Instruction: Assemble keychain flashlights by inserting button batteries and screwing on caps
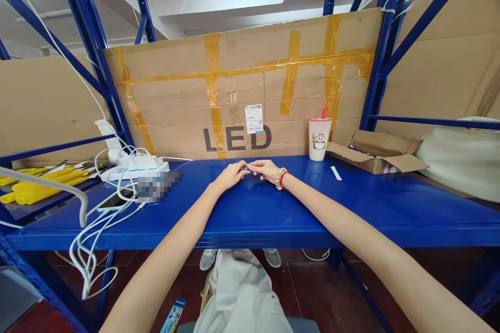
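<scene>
White-trousered lap (pixel 238 291) nearest, below shelf edge. Both forearms out over blue shelf (pixel 273 208). Left hand (pixel 228 174) and right hand (pixel 265 169) meet fingertip to fingertip, each pinching one end of small thin item (pixel 247 167), too small to identify, just above shelf. Drink cup (pixel 319 139) right of grip, power strip (pixel 135 169) left. Judged: handling under way, item not set down.

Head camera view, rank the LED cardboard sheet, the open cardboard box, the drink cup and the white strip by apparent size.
1. LED cardboard sheet
2. open cardboard box
3. drink cup
4. white strip
The gaps look clear, with no ties.
</scene>
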Tool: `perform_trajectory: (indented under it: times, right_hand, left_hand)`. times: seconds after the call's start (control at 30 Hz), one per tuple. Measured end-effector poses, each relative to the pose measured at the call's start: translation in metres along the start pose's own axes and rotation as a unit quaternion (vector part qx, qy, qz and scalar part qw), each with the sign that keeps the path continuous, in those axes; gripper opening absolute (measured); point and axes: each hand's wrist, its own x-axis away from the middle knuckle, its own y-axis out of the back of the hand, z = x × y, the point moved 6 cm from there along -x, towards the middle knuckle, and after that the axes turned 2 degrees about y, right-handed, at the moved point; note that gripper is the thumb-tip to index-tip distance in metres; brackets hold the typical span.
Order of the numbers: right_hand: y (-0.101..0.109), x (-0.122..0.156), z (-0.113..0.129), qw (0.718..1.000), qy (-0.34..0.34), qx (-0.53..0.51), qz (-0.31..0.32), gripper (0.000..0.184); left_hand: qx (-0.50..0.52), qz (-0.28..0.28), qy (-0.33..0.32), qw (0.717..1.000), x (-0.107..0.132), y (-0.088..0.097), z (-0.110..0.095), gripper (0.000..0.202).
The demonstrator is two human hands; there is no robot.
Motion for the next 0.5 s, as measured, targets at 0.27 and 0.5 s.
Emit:
perform_trajectory:
  times: [0.27, 0.5]
  right_hand:
    - [0.007, 0.002, -0.002, 0.996, -0.080, -0.027, 0.031, 0.012]
    - [0.013, 0.001, -0.002, 0.995, -0.088, -0.033, 0.026, 0.011]
  left_hand:
    - [-0.014, -0.005, 0.001, 1.000, 0.006, -0.003, -0.021, 0.013]
    - [-0.040, -0.029, 0.004, 0.999, 0.004, -0.005, -0.023, 0.003]
